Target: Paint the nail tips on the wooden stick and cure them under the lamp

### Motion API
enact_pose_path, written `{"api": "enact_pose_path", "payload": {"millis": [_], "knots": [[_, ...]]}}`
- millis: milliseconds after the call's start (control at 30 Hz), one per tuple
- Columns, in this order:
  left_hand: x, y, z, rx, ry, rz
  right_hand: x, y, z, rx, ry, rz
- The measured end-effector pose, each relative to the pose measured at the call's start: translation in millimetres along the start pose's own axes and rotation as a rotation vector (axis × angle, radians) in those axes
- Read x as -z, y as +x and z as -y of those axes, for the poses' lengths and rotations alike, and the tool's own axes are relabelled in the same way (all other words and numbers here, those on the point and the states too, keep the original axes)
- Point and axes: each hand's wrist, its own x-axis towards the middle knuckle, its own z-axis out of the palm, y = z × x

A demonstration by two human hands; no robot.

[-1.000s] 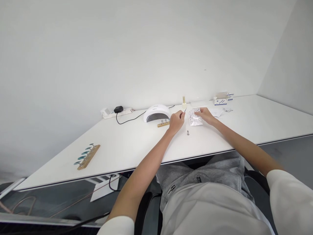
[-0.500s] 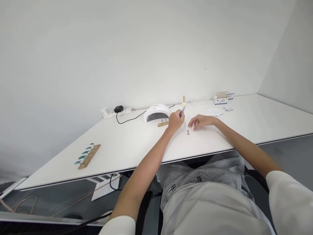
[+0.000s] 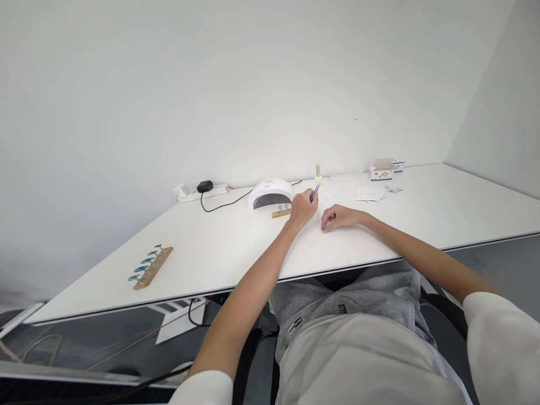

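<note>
My left hand (image 3: 304, 207) is closed around a slim purple pen-like tool (image 3: 314, 193), its thin end pointing up and away. Whether the tool is tweezers or a brush I cannot make out. Just left of this hand lies a short wooden strip (image 3: 278, 214) bearing small clear stands (image 3: 283, 207), partly hidden by the hand. My right hand (image 3: 335, 217) is pinched at the tabletop on a small silvery metal piece (image 3: 324, 227), which the fingers almost wholly cover. Beyond it lie a clear sheet with small marks (image 3: 331, 201) and white cards (image 3: 369, 193).
A white nail lamp (image 3: 270, 188) stands behind my left hand, its cord running to a black adapter (image 3: 205, 187) on a power strip (image 3: 211, 194). At front left lies a wooden strip (image 3: 154, 270) with teal nail tips on stands. Small boxes (image 3: 382, 170) stand at the back right.
My right hand has moved slightly left and down to the small metal piece, and its fingers have closed on it. My left hand has kept its place with the purple tool.
</note>
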Motion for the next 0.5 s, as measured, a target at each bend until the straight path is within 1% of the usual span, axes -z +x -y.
{"api": "enact_pose_path", "payload": {"millis": [67,133,167,233,300,367,433,500], "knots": [[-0.5,0.6,1.3,-0.012,0.0,-0.007,0.4,0.8,-0.8,-0.015,0.021,-0.017],[-0.5,1.3,2.1,-0.028,-0.002,-0.024,3.9,1.5,-2.7,-0.036,0.041,-0.065],[-0.5,1.6,2.3,-0.037,-0.001,-0.034,6.9,1.8,-4.1,-0.047,0.06,-0.119],[-0.7,2.1,2.5,-0.056,-0.001,-0.051,14.7,2.0,-7.6,-0.052,0.126,-0.272],[-1.5,1.9,2.4,-0.075,-0.002,-0.052,23.7,1.4,-11.2,-0.029,0.204,-0.44],[-3.1,0.8,1.9,-0.1,-0.002,-0.034,31.4,0.1,-14.0,0.006,0.243,-0.57],[-5.3,-0.8,1.2,-0.134,-0.001,-0.008,36.1,-1.3,-15.6,0.035,0.238,-0.66],[-7.7,-2.3,0.7,-0.174,-0.001,0.017,37.3,-2.0,-16.1,0.056,0.224,-0.716]]}}
